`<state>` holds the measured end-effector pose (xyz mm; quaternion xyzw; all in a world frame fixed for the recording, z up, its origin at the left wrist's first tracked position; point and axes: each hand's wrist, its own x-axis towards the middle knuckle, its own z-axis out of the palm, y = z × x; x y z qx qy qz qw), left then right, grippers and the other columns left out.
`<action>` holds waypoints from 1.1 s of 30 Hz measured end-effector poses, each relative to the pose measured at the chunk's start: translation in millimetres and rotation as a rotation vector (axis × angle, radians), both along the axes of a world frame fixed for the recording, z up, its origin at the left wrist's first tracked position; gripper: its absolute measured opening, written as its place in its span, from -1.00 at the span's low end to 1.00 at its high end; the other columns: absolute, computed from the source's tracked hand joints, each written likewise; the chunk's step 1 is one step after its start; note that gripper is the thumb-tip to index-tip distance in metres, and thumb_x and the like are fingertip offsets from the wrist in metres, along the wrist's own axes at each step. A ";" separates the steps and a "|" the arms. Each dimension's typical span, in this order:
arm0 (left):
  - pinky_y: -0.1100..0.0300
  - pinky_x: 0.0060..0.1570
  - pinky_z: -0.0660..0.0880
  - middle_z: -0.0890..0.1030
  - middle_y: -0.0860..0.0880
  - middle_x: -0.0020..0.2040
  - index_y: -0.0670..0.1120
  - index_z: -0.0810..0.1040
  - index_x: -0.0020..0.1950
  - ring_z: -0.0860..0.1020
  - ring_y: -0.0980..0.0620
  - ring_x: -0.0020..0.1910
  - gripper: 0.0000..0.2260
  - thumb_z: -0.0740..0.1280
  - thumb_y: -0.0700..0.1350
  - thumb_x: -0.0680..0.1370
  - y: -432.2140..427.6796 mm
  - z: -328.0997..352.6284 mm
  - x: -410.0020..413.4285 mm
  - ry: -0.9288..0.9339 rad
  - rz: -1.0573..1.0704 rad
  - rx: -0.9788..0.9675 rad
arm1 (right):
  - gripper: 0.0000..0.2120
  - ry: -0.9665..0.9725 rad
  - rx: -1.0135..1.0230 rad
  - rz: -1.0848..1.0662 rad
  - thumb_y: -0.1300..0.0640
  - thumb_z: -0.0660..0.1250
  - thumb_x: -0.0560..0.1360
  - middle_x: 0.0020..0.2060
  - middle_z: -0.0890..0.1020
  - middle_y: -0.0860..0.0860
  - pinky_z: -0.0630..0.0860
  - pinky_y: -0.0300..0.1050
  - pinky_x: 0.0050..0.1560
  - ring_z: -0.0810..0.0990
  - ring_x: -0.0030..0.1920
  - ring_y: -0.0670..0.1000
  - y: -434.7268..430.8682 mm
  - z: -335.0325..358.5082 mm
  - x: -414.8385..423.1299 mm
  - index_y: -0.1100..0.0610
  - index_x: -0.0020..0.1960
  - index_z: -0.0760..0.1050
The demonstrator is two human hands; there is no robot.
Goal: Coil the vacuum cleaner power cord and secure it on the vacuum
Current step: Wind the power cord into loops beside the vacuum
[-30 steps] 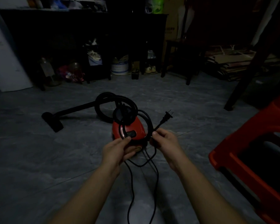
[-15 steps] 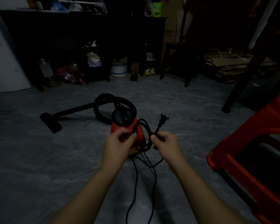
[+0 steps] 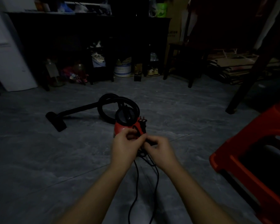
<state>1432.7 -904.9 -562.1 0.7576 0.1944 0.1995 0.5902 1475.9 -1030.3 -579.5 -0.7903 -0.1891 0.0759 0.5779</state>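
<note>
A small red vacuum cleaner (image 3: 121,128) with a black lid stands on the grey floor in front of me. Its black hose (image 3: 103,104) loops behind it and runs left to a floor nozzle (image 3: 56,121). My left hand (image 3: 124,147) grips a small bundle of black power cord (image 3: 140,131) just in front of the vacuum. My right hand (image 3: 159,151) pinches the same cord right beside it, knuckles nearly touching the left hand. The plug (image 3: 142,120) sticks up above the bundle. Two strands of cord (image 3: 136,183) trail down toward me between my forearms.
A red plastic stool (image 3: 255,159) stands close on my right. Dark shelving (image 3: 90,38) with bottles, shoes and a bucket lines the far wall, next to a dark stool (image 3: 184,62) and stacked cardboard (image 3: 236,67). A white appliance (image 3: 5,50) is at far left.
The wide cord loop has been drawn into a tight bundle. My hands have come together, and the plug has swung from the right to just above the bundle.
</note>
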 end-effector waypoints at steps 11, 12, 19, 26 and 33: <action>0.07 -0.07 0.63 0.73 -0.09 -0.14 -0.14 0.67 -0.02 0.70 -0.05 -0.10 -0.92 0.43 -0.20 0.50 8.2 5.6 6.7 0.030 0.004 -0.398 | -0.79 -0.008 0.067 -0.010 0.26 0.43 0.49 -0.09 0.70 -0.09 0.54 -0.37 -0.10 0.65 -0.05 -0.24 -6.9 2.9 4.4 0.07 0.10 0.66; 0.01 -0.02 0.63 0.73 -0.10 -0.12 -0.13 0.68 -0.02 0.70 -0.07 -0.07 -0.91 0.43 -0.19 0.50 10.1 4.5 7.9 0.034 -0.012 -0.402 | -0.81 -0.013 0.070 -0.019 0.25 0.43 0.50 -0.09 0.71 -0.08 0.56 -0.34 -0.08 0.66 -0.04 -0.21 -8.5 2.6 5.9 0.06 0.08 0.66; 0.18 -0.11 0.63 0.73 -0.12 -0.06 -0.15 0.67 0.05 0.70 -0.02 -0.08 -0.88 0.37 -0.24 0.55 21.6 7.6 8.5 0.009 -0.148 -0.396 | -0.86 -0.066 0.069 -0.179 0.23 0.43 0.49 -0.15 0.70 -0.13 0.53 -0.40 -0.12 0.65 -0.11 -0.25 -23.0 2.1 19.5 0.02 -0.02 0.65; 0.26 -0.29 0.58 0.70 -0.14 0.03 -0.15 0.61 0.23 0.66 0.00 -0.08 -0.77 0.28 -0.25 0.60 31.2 11.8 10.2 0.027 -0.209 -0.638 | -0.95 0.071 -0.015 -0.224 0.13 0.46 0.47 -0.22 0.68 0.01 0.62 -0.07 -0.08 0.65 -0.19 -0.05 -23.1 -13.4 27.4 0.06 -0.10 0.60; 0.19 -0.23 0.58 0.62 -0.08 -0.11 -0.21 0.56 0.27 0.56 0.08 -0.25 -0.71 0.17 -0.30 0.62 37.7 9.1 7.9 0.038 -0.335 -0.705 | -0.82 0.202 0.066 -0.139 0.17 0.30 0.59 -0.13 0.64 -0.01 0.59 0.02 0.09 0.64 -0.04 0.02 -19.4 -6.2 22.6 0.11 0.18 0.55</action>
